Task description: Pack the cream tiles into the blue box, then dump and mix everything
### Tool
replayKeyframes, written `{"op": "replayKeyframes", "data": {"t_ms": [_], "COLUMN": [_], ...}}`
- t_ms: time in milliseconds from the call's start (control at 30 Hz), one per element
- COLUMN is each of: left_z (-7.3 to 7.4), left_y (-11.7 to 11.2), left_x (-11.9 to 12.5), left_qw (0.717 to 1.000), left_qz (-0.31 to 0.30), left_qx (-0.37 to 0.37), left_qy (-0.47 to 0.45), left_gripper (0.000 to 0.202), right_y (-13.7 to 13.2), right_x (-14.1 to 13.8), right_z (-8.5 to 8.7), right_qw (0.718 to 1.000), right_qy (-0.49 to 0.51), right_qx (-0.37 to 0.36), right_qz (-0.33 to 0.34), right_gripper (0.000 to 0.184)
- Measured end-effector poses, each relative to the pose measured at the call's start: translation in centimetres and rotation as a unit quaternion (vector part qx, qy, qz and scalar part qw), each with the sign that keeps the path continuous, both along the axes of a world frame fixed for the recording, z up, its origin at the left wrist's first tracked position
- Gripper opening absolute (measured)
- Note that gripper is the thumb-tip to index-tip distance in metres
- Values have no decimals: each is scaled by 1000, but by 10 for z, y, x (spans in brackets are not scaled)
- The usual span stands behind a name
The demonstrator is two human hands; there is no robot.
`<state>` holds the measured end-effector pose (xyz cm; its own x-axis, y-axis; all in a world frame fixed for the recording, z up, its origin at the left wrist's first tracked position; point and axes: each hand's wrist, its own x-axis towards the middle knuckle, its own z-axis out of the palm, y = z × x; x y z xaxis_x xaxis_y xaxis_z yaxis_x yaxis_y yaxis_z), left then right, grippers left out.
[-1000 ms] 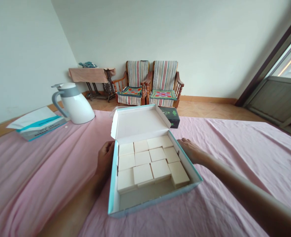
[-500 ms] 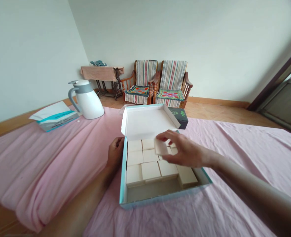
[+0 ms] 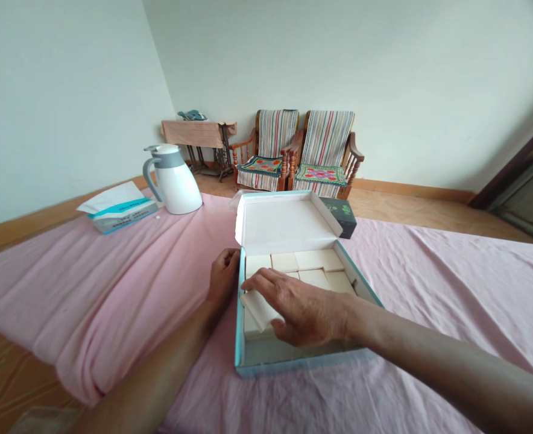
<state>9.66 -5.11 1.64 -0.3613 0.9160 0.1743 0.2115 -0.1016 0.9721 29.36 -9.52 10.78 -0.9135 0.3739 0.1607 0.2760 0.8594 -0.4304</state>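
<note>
An open teal-edged box (image 3: 242, 361) lies on the pink cloth, its white lid (image 3: 284, 224) standing up at the back. Several cream square blocks (image 3: 314, 260) fill its tray. My right hand (image 3: 300, 307) reaches across the box and grips one cream block (image 3: 260, 308), tilted, over the front left corner. My left hand (image 3: 223, 280) rests curled against the box's left wall, holding it steady.
A white jug (image 3: 173, 181) and a white-and-teal packet (image 3: 119, 206) stand at the back left of the pink-covered table (image 3: 90, 289). A small dark box (image 3: 343, 216) sits behind the lid. Two striped wooden chairs (image 3: 300, 154) and a side table line the far wall.
My right hand went from the box's right side into the tray, picked up a cream block from the back rows and carried it to the front left corner. The view shifted left.
</note>
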Motion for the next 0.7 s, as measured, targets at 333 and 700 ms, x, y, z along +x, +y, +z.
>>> {"op": "replayKeyframes", "data": {"t_ms": [333,700], "left_z": [-6,-8], "left_y": [-1,3], "left_x": [-1,-2], "left_qw": [1000,1000], "left_qz": [-9,-21], "left_qx": [-1,1], "left_qy": [-17,-20], "left_gripper": [30,34], "right_y": [-6,-3], "right_x": [4,20], "right_z": [5,-1], "right_qw": [980,962], "right_qy": [51,-11], "right_qx": [-148,-38], "right_qz": [-122,-271], "right_gripper": [56,37]}}
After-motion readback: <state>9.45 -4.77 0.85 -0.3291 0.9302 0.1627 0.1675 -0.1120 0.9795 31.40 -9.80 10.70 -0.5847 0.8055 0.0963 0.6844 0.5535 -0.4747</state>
